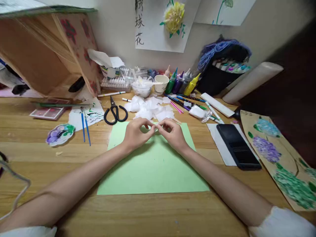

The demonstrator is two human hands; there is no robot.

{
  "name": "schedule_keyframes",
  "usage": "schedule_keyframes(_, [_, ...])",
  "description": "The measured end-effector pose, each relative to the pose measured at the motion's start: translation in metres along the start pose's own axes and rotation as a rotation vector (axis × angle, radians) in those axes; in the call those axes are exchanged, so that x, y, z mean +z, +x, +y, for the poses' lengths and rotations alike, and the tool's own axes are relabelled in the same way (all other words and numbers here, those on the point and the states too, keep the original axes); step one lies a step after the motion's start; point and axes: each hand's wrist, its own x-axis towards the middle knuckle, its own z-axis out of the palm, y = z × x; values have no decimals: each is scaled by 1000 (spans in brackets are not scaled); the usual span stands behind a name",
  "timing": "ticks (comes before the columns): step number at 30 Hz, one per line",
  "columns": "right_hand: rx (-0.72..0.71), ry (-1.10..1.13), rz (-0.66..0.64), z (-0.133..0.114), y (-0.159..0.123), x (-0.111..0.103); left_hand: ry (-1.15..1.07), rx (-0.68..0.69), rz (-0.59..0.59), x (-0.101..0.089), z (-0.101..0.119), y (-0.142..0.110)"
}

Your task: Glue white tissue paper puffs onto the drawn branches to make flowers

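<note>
On the table (160, 214) at twelve o'clock, tissue (142, 110) looks already torn. A scrap (156, 124) is seemingly pinched by left hand (135, 135) and right hand (174, 134), held nearly together; work seems unfinished.

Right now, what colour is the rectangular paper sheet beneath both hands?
Pale green; the rectangular paper sheet shows in the head view.

Pale wall (113, 29) behind; wooden tabletop (158, 214); dark area (296, 98) at right.
</note>
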Motion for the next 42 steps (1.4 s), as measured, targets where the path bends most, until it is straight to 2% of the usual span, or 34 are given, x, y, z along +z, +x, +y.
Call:
schedule_keyframes(9, [109,102,-32,5,2,1,-16,67,22,1,-2,1])
schedule_keyframes(19, [85,128,-37,5,3,-1,-14,-36,10,-1,-1,3])
schedule_keyframes(26, [60,112,-69,2,2,-1,2,4,-68,-1,2,2])
schedule_keyframes(32, [52,77,-87,0,2,-1,2,-16,-38,0,-1,2])
schedule_keyframes(42, [60,123,-75,2,2,-2,-42,-134,58,-2,0,5])
